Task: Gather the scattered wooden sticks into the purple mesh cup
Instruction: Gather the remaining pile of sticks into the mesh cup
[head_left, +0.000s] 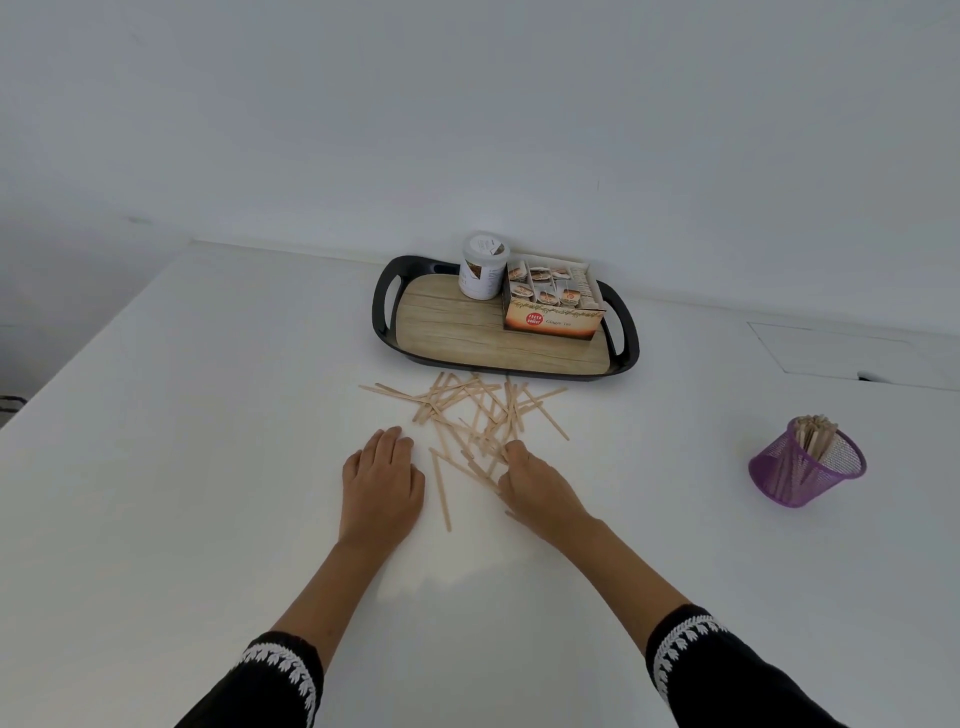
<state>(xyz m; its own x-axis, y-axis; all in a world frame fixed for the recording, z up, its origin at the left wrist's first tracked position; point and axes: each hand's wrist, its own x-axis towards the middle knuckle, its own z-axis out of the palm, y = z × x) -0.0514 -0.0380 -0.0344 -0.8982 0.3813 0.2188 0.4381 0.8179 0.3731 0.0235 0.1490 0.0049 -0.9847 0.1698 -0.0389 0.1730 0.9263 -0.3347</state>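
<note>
Where the white surface (208, 467) spreads out below the camera, a loose heap of wooden sticks (467, 410) lies at its middle, just near of a black tray (382, 306). The sticks cross one another at many angles with no common direction: several at the far left of the heap run nearly left to right, many in the centre run near to far, and one long stick (443, 493) at the near edge points almost straight toward the person.

The left hand (382, 483) lies palm down on the surface just left of the heap, its fingers straight and close together, pointing away and holding nothing. The right hand (535, 483) rests at the near right edge of the heap, its fingers (514, 449) curled down among the sticks and touching them; whether they actually grip any cannot be told.

The purple mesh cup (802, 467) stands well apart to the right, leaning right in this wide view, with a bundle of sticks already upright inside it.

On the tray's wood-patterned floor stand a white jar (480, 270) and, touching its right side, an open box of ginger tea sachets (553, 306). Both sleeves (280, 675) are black with white embroidered cuffs.
</note>
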